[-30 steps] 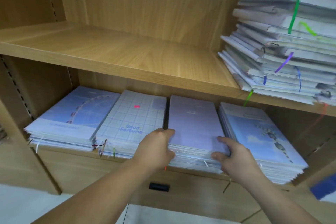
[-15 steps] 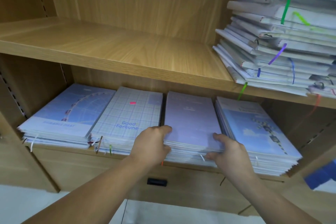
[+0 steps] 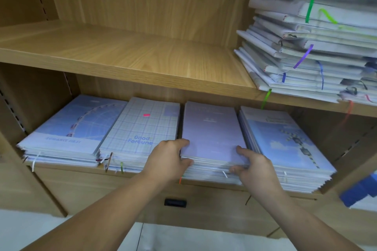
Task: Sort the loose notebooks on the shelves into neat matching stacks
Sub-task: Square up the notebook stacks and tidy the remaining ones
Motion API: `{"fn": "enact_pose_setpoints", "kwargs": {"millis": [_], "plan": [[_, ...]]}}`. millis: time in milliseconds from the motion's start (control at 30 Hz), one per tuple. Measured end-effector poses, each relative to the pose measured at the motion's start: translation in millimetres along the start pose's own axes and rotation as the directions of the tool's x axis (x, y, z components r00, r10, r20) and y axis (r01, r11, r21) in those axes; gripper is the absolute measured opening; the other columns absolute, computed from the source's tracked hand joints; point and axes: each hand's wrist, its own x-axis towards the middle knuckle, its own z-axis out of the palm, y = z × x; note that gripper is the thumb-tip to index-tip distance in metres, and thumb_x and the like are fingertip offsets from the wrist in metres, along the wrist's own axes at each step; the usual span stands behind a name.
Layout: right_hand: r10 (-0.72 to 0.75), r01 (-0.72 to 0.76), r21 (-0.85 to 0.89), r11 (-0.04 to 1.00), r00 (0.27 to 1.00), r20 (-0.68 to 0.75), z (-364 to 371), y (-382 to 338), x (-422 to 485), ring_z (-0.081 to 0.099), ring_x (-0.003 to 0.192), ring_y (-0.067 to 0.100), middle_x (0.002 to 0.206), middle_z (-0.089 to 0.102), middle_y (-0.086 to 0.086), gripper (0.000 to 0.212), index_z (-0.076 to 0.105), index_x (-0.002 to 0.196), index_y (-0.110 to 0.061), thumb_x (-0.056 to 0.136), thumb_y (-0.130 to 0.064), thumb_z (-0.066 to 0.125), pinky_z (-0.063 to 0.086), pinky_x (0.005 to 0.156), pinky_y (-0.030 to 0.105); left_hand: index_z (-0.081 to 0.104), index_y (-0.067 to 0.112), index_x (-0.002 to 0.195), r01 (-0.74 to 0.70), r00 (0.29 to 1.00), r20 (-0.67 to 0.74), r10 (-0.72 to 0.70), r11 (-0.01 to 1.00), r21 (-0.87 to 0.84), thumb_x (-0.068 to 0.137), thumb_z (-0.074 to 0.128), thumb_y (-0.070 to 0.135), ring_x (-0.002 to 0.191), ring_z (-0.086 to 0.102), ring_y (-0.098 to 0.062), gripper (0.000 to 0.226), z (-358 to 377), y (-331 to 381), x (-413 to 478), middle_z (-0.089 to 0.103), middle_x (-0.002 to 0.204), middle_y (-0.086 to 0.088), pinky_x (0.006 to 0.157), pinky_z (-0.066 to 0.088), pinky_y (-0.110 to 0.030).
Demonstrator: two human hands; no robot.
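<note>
Several notebook stacks lie side by side on the lower shelf: a Ferris-wheel cover stack (image 3: pixel 75 128) at left, a grid "Good Fortune" stack (image 3: pixel 140 128), a plain lilac stack (image 3: pixel 210 128), and a sky-blue stack (image 3: pixel 285 144) at right. My left hand (image 3: pixel 168 158) grips the lilac stack's front left corner, fingers on top and thumb against the edge. My right hand (image 3: pixel 255 166) grips its front right corner, fingers curled over the top notebooks. A tall untidy pile of loose notebooks (image 3: pixel 314 47) with coloured ribbons sits on the upper shelf at right.
The upper shelf board (image 3: pixel 122 55) shows bare wood left of the untidy pile. Below the lower shelf is a drawer front with a black handle (image 3: pixel 175 202). A blue object (image 3: pixel 359 191) sticks out at the far right. The cabinet's side wall (image 3: pixel 12 108) bounds the left.
Both hands stay on the lilac stack's front corners, shifting only slightly. The camera has tilted up a little, so the shelves sit lower in view.
</note>
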Motion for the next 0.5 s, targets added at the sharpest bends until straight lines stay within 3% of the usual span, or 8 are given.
{"fn": "enact_pose_setpoints", "kwargs": {"millis": [67,133,200,300,500], "plan": [[0.014,-0.014,-0.01,1.0,1.0,0.003,3.1,0.8,0.4,0.061,0.109,0.025,0.141,0.054,0.01,0.063,0.054,0.145,-0.028,0.087,-0.024,0.08,0.046,0.09,0.025,0.053,0.026,0.145,-0.01,1.0,0.023,0.009,1.0,0.027,0.086,0.078,0.038,0.093,0.059,-0.015,0.065,1.1,0.9,-1.6,0.06,0.09,0.006,0.079,0.051,-0.029],[0.03,-0.029,-0.041,0.999,0.999,0.027,3.9,0.5,0.4,0.058,0.114,0.026,0.141,0.052,0.009,0.071,0.05,0.147,-0.031,0.084,-0.026,0.082,0.046,0.091,0.027,0.048,0.03,0.148,-0.02,0.999,0.045,0.017,0.997,0.074,0.083,0.08,0.038,0.103,0.058,-0.017,0.073,2.1,1.5,-3.6,0.06,0.107,0.004,0.08,0.049,-0.028],[0.032,-0.028,-0.11,0.994,0.999,0.042,4.6,-1.7,-1.9,0.051,0.123,0.029,0.136,0.049,0.009,0.081,0.045,0.148,-0.034,0.079,-0.028,0.086,0.044,0.097,0.033,0.045,0.033,0.148,-0.022,0.999,0.036,0.018,0.993,0.116,0.084,0.079,0.035,0.101,0.057,-0.017,0.073,3.9,1.8,-3.9,0.058,0.107,0.004,0.076,0.046,-0.027],[0.016,-0.013,-0.165,0.986,1.0,0.014,7.4,-6.0,-5.7,0.05,0.121,0.033,0.127,0.049,0.01,0.077,0.044,0.146,-0.034,0.08,-0.026,0.085,0.045,0.095,0.037,0.045,0.034,0.147,-0.015,1.0,0.002,0.015,0.989,0.144,0.086,0.075,0.029,0.097,0.059,-0.018,0.068,7.9,3.5,-5.6,0.058,0.106,0.003,0.075,0.05,-0.029],[0.004,-0.005,-0.107,0.994,1.0,-0.016,9.7,-0.4,-3.1,0.053,0.121,0.03,0.13,0.056,0.009,0.078,0.05,0.143,-0.031,0.076,-0.023,0.088,0.047,0.094,0.038,0.044,0.036,0.15,-0.017,0.999,-0.026,0.021,0.991,0.134,0.087,0.073,0.028,0.094,0.059,-0.017,0.07,10.7,1.8,-7.0,0.05,0.097,0.007,0.071,0.043,-0.025]]}}
